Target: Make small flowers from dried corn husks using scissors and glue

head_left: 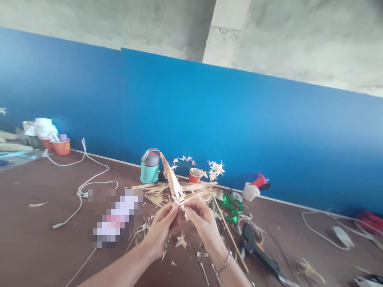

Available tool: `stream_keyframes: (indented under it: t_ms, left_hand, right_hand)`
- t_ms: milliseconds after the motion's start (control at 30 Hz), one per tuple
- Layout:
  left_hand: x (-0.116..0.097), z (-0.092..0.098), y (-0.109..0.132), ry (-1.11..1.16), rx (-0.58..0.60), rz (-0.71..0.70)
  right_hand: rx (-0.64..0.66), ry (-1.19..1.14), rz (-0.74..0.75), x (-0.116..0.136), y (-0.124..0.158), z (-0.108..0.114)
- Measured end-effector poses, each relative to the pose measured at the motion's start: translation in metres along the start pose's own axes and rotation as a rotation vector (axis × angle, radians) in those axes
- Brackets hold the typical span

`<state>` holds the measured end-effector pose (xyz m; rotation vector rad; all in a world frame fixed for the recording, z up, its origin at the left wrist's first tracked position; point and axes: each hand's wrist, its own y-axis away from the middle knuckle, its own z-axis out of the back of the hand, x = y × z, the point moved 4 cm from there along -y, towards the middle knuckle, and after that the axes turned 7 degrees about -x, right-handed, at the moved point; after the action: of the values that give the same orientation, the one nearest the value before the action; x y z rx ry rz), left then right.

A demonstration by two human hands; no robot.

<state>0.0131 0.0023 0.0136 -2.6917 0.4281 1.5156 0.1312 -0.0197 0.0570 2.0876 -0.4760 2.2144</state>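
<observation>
My left hand (161, 227) and my right hand (202, 221) meet above a brown table (36, 235), both pinching the base of a dry corn husk strip (172, 179) that sticks up and leans to the left. The fingers of both hands are closed on it. Below the hands lie a small husk flower (181, 240) and several husk scraps. A pile of husks (179, 189) sits just behind the hands. A bracelet is on my right wrist.
A teal bottle (150, 166) and an orange cup of husk flowers (196, 173) stand by the blue wall. Green ribbon (231, 207), a black glue gun (254, 247), a thin stick (230, 235), white cables (86, 183) and orange cups (61, 146) lie around.
</observation>
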Motion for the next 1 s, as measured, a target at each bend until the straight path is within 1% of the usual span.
stream_keyframes:
  t_ms: [100, 300, 433, 533, 667, 1000]
  left_hand:
    - [-0.001, -0.003, -0.001, 0.093, 0.078, 0.065]
    - [0.002, -0.006, 0.001, 0.205, 0.197, 0.206]
    - [0.004, -0.008, 0.003, 0.222, 0.261, 0.249]
    - [0.003, -0.008, 0.003, 0.221, 0.27, 0.259]
    - [0.002, -0.009, 0.004, 0.222, 0.26, 0.283]
    - [0.004, -0.006, 0.002, 0.204, 0.242, 0.274]
  right_hand:
    - [0.071, -0.167, -0.133, -0.002, 0.002, -0.007]
    - [0.145, -0.335, -0.249, -0.007, 0.006, -0.011]
    - [0.186, -0.416, -0.341, -0.01, 0.008, -0.013]
    - [0.207, -0.449, -0.369, -0.009, 0.009, -0.015]
    - [0.215, -0.469, -0.344, -0.007, 0.009, -0.016]
    - [0.199, -0.466, -0.343, -0.015, 0.007, -0.015]
